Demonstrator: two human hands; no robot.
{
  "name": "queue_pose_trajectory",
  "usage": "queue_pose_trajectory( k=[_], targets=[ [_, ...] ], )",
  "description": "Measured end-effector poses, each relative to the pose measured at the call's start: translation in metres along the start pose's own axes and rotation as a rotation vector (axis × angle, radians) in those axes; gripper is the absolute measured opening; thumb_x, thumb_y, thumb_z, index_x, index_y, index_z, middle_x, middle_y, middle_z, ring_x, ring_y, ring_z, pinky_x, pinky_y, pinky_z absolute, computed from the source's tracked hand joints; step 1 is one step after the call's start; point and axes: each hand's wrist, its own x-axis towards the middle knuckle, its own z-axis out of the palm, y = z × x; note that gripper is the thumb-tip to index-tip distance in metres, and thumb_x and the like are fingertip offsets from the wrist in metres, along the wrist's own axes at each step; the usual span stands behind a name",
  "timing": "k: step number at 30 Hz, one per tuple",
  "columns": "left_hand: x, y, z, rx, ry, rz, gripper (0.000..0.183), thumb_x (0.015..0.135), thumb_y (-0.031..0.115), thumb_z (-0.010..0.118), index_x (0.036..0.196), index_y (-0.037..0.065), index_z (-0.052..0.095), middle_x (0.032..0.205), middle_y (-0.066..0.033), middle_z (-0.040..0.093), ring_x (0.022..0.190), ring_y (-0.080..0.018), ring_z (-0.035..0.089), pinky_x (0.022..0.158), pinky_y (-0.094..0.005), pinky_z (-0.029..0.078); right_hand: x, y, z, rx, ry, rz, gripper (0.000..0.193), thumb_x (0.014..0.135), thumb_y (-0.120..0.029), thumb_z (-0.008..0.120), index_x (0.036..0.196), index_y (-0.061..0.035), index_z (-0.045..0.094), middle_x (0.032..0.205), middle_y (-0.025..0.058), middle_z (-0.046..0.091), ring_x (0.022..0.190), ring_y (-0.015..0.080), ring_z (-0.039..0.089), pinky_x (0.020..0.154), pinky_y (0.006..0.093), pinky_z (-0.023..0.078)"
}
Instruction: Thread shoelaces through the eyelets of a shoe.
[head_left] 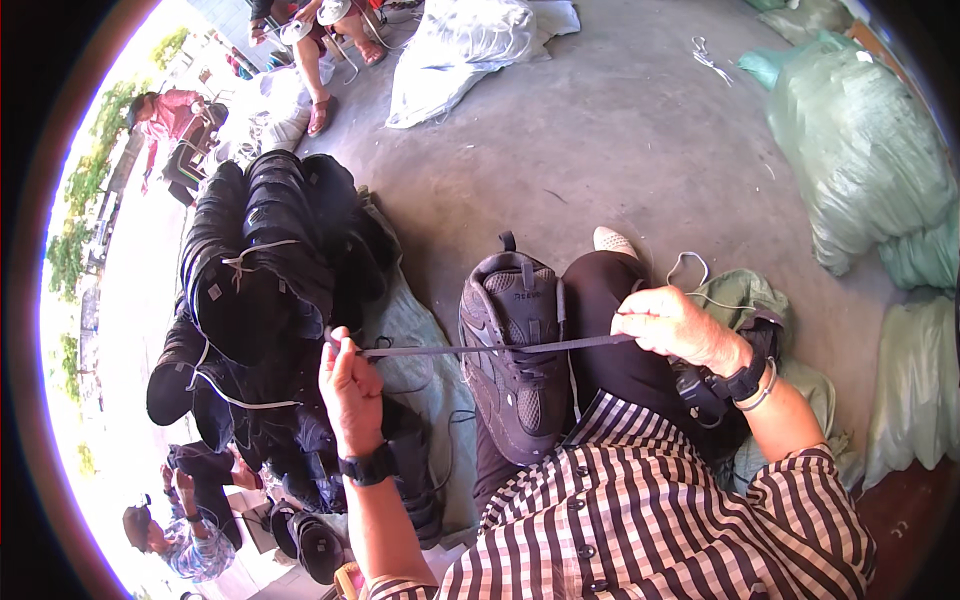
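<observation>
While lace (490,349) crosses shoe (527,405), tied bundles (265,315) lie left.

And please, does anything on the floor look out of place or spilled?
A loose white tangle, perhaps cord, lies alone on the floor ahead, left of the green bag; it looks dropped. I see no spill.

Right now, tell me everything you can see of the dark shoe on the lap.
The shoe looks dark grey, with mesh-like panels, paler side lines, a padded-looking collar and a heel loop. It lies over the dark trousers, opening upward, toe toward the striped shirt. A flat dark lace, held taut between left hand and right hand, crosses above it; contact is unclear.
</observation>
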Motion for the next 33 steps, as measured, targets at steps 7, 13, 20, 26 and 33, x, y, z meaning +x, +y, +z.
queue_pose_trajectory(
  k=[7, 13, 20, 26, 33],
  targets=[
    [-0.009, -0.066, -0.026, 0.61, -0.003, -0.188, 0.022, 0.096, 0.031, 0.051, 0.09, 0.011, 0.057, 0.063, 0.0061, 0.046, 0.043, -0.0019, 0.03, 0.038, -0.0191, 0.021, -0.017, 0.033, -0.047, -0.189, 0.323, 0.21, 0.025, 0.091, -0.023, 0.053, 0.089, -0.0012, 0.065, 0.056, 0.0051, 0.058, 0.038, 0.0089, 0.05, 0.036, 0.0237, 0.036],
    [-0.018, -0.059, -0.013, 0.713, -0.049, -0.101, 0.027, 0.097, 0.025, 0.05, 0.081, 0.005, 0.06, 0.063, 0.0042, 0.05, 0.056, -0.0033, 0.04, 0.053, -0.0196, 0.033, -0.016, 0.045, -0.056, -0.842, 0.445, -0.213, 0.026, 0.09, -0.022, 0.053, 0.093, 0.0007, 0.065, 0.072, 0.0177, 0.063, 0.063, 0.0233, 0.065, 0.057, 0.0366, 0.048],
    [-0.04, -0.052, 0.063, 0.52, -0.216, 0.122, 0.016, 0.098, 0.016, 0.047, 0.095, 0.003, 0.055, 0.075, -0.001, 0.058, 0.068, -0.0078, 0.054, 0.069, -0.023, 0.047, 0.017, -0.002, 0.01, -0.337, 0.296, -0.356, 0.028, 0.084, 0.001, 0.051, 0.111, -0.0017, 0.052, 0.071, 0.0079, 0.058, 0.065, 0.0198, 0.06, 0.06, 0.0303, 0.049],
    [-0.057, -0.059, 0.068, 0.598, -0.289, -0.03, 0.021, 0.096, 0.018, 0.053, 0.081, 0.004, 0.056, 0.07, 0.0034, 0.053, 0.061, -0.0034, 0.042, 0.056, -0.0193, 0.036, 0.025, -0.002, 0.029, -0.525, 0.221, -0.66, 0.013, 0.091, -0.009, 0.052, 0.098, -0.0013, 0.059, 0.073, 0.0086, 0.064, 0.057, 0.0141, 0.062, 0.055, 0.0255, 0.05],
    [-0.063, -0.058, 0.062, 0.662, -0.299, -0.045, 0.02, 0.092, 0.014, 0.058, 0.078, 0.0, 0.059, 0.066, 0.0032, 0.053, 0.058, -0.0037, 0.045, 0.055, -0.0191, 0.039, 0.017, 0.01, 0.043, -0.743, 0.206, -0.438, 0.014, 0.081, -0.016, 0.059, 0.076, -0.0041, 0.065, 0.067, 0.0147, 0.063, 0.065, 0.0317, 0.064, 0.061, 0.0386, 0.051]
  ],
)
